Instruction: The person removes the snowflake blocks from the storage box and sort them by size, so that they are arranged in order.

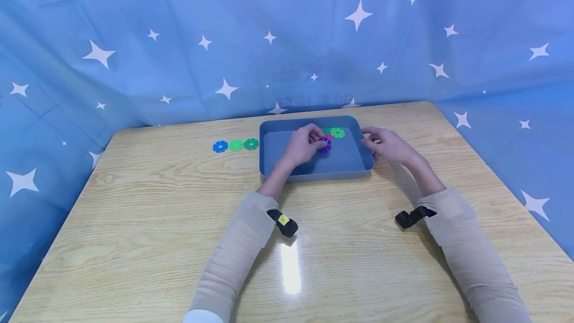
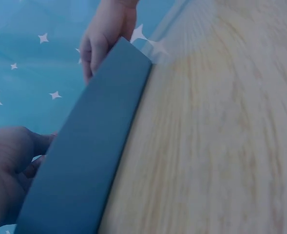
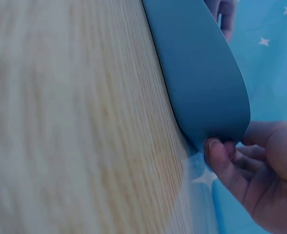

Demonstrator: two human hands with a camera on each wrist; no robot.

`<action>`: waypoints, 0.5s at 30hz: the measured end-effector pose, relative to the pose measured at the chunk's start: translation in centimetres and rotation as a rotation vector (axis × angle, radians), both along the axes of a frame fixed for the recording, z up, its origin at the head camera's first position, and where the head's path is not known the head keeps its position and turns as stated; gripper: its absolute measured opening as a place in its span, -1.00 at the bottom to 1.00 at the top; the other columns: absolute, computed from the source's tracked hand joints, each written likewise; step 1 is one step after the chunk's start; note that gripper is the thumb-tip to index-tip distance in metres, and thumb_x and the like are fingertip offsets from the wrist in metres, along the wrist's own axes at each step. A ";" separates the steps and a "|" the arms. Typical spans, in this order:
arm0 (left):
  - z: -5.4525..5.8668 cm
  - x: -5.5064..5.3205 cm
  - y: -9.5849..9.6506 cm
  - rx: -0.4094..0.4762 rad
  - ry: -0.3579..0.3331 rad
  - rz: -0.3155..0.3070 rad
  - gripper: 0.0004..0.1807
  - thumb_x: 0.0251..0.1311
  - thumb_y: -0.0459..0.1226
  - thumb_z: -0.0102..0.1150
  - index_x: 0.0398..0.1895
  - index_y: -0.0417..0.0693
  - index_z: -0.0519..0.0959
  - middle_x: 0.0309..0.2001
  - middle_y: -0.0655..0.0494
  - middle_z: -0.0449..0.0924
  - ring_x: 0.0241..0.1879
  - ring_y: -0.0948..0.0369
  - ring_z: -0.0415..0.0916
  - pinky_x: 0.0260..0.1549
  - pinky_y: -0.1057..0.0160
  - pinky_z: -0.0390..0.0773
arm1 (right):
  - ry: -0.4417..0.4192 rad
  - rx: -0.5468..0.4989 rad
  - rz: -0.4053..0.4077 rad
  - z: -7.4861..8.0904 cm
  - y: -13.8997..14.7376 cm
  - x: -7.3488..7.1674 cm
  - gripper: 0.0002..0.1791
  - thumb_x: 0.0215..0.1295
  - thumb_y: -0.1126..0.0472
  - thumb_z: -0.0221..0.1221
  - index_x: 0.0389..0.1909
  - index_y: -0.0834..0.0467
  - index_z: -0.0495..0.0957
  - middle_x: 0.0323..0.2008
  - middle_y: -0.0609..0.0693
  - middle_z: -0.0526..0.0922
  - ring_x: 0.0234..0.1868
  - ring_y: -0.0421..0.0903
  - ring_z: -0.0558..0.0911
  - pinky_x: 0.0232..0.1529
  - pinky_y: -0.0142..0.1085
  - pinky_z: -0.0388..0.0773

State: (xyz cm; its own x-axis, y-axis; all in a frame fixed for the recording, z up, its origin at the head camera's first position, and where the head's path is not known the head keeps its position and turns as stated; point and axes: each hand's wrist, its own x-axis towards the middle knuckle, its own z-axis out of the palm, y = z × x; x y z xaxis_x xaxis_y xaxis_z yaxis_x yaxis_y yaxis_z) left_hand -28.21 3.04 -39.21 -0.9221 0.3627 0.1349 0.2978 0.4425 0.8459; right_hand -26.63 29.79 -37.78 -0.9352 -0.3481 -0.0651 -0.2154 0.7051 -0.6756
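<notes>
My left hand (image 1: 301,146) reaches into the grey-blue tray (image 1: 329,177) and pinches a purple notched disc (image 1: 325,147) between thumb and fingers. Behind that disc lie a light green notched disc (image 1: 338,132), a dark green one (image 1: 326,131) partly hidden by the fingers, and a bit of a pink one (image 1: 330,137). At the tray's right end, my right hand (image 1: 388,144) grips the wall. Its curled fingers (image 3: 221,163) press the outside near the corner in the right wrist view. From the left wrist, the tray's side hides the left fingertips.
Left of the tray a blue disc (image 1: 220,146), a light green disc (image 1: 235,145) and a dark green disc (image 1: 251,144) lie in a row on the wooden table (image 1: 179,223). A blue star-patterned cloth (image 1: 188,74) hangs behind the table's back edge.
</notes>
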 end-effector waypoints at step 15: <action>1.3 1.0 -4.5 0.176 -0.023 0.030 -0.85 0.38 -0.32 0.24 -0.12 -0.23 0.54 -0.28 -0.05 0.57 -0.23 -0.12 0.63 -0.21 -0.02 0.67 | -0.009 0.012 0.002 0.1 0.0 0.0 -0.40 0.61 0.14 -0.02 0.47 0.42 0.15 -0.26 0.19 0.58 -0.42 0.10 0.65 -0.33 -0.10 0.61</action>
State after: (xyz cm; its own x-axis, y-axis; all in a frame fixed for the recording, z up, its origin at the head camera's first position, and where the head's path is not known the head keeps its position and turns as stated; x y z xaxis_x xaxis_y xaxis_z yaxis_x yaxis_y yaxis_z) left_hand -27.25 -1.47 -37.93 -0.9357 0.3079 0.1725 0.2663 0.2952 0.9176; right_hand -26.61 29.75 -37.65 -0.9339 -0.3490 -0.0778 -0.2106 0.7127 -0.6691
